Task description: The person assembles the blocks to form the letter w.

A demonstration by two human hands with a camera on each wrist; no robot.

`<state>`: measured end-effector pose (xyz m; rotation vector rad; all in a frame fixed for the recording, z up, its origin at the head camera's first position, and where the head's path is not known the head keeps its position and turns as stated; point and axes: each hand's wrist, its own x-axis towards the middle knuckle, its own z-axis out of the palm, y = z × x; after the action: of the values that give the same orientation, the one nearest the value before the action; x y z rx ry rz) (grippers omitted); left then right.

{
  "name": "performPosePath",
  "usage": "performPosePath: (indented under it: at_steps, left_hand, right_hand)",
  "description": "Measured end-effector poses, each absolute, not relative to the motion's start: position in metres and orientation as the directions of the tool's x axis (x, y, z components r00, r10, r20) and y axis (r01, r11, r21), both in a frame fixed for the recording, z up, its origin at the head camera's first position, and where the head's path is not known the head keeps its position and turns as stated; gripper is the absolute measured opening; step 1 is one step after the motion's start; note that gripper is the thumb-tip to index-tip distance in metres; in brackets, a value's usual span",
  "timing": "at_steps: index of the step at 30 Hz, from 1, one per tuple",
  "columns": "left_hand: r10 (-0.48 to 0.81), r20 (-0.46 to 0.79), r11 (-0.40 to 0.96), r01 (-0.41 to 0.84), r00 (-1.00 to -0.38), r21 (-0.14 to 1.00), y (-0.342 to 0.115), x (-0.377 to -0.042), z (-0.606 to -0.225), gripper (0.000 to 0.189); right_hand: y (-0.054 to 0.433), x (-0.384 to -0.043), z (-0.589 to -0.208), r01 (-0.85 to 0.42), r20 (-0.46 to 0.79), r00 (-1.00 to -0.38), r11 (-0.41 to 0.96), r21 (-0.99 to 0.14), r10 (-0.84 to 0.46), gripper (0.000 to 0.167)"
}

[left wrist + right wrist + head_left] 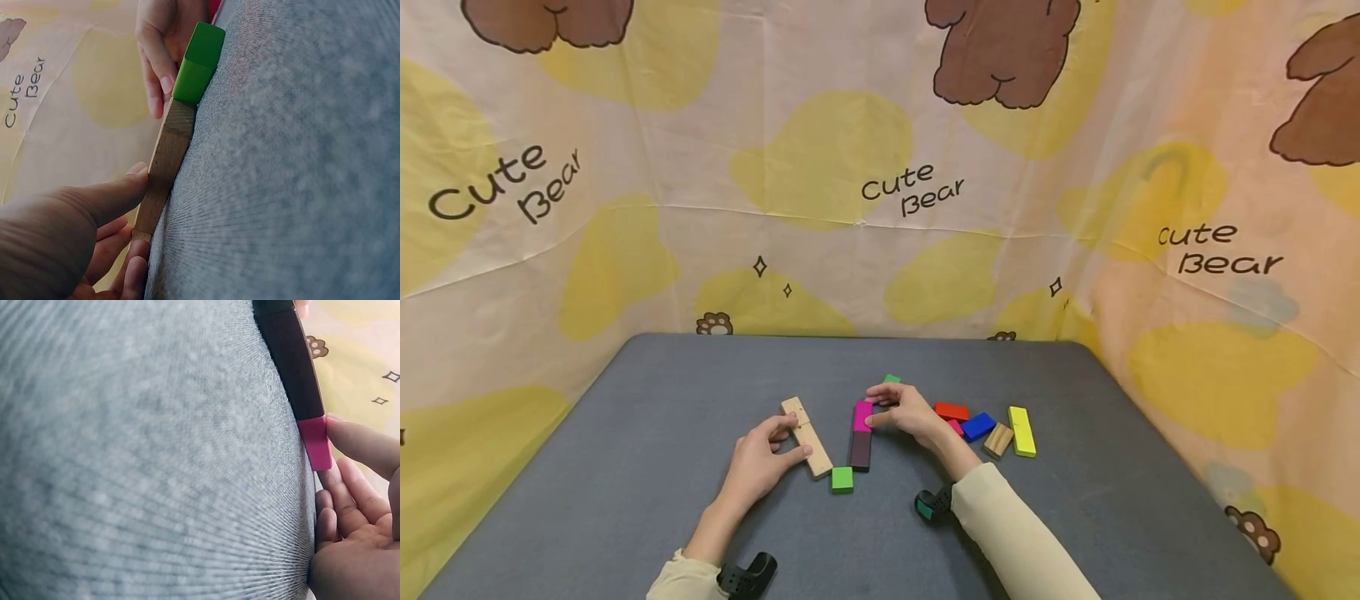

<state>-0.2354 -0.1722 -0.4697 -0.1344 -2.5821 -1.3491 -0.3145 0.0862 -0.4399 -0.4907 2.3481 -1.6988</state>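
Two pale wooden blocks (pixel 814 450) lie end to end in a slanting line on the table. My left hand (pixel 760 458) holds this line, thumb on the nearer block and fingertips by the farther one. A magenta block (pixel 863 413) continues a dark purple block (pixel 861 451) in a second line. My right hand (pixel 910 414) pinches the magenta block, its thumb at the side and a fingertip at the far end, as the right wrist view shows. Between the near ends of both lines sits a green block (pixel 842 480), close against the wood in the left wrist view.
Right of the right hand lie a red block (pixel 952 412), a partly hidden pink one (pixel 956 427), a blue block (pixel 978 427), a striped wooden block (pixel 997 441) and a yellow block (pixel 1022 432). Another green block (pixel 892 378) shows behind the right hand. Printed cloth (pixel 820 167) surrounds the grey table (pixel 587 500).
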Motion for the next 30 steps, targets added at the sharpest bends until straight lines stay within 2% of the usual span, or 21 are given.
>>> performPosePath:
  at_steps: [5, 13, 17, 21, 24, 30]
  left_hand:
    - [-0.023, 0.235, 0.578, 0.178, -0.972, 0.796, -0.172, -0.235, -0.47, 0.049]
    - [-0.022, 0.245, 0.583, 0.186, -0.969, 0.791, -0.172, -0.236, -0.471, 0.048]
    - [-0.019, 0.242, 0.582, 0.186, -0.97, 0.792, -0.172, -0.236, -0.471, 0.049]
    - [-0.004, 0.251, 0.572, 0.204, -0.968, 0.795, -0.171, -0.239, -0.47, 0.049]
    - [-0.007, 0.256, 0.569, 0.207, -0.967, 0.796, -0.172, -0.24, -0.471, 0.048]
    - [-0.006, 0.247, 0.573, 0.199, -0.969, 0.795, -0.176, -0.239, -0.474, 0.05]
  right_hand:
    - [0.086, -0.315, -0.444, -0.17, 0.051, -0.925, 0.289, -0.942, -0.378, 0.046]
    - [0.087, -0.311, -0.437, -0.127, 0.011, -0.921, 0.274, -0.953, -0.389, 0.048]
    - [0.095, -0.319, -0.442, -0.201, 0.082, -0.927, 0.298, -0.933, -0.367, 0.044]
    - [0.116, -0.332, -0.438, -0.296, 0.211, -0.935, 0.299, -0.907, -0.285, 0.037]
    - [0.131, -0.347, -0.432, -0.302, 0.243, -0.942, 0.272, -0.913, -0.231, 0.032]
    - [0.14, -0.37, -0.439, -0.206, 0.139, -0.961, 0.284, -0.936, -0.24, 0.043]
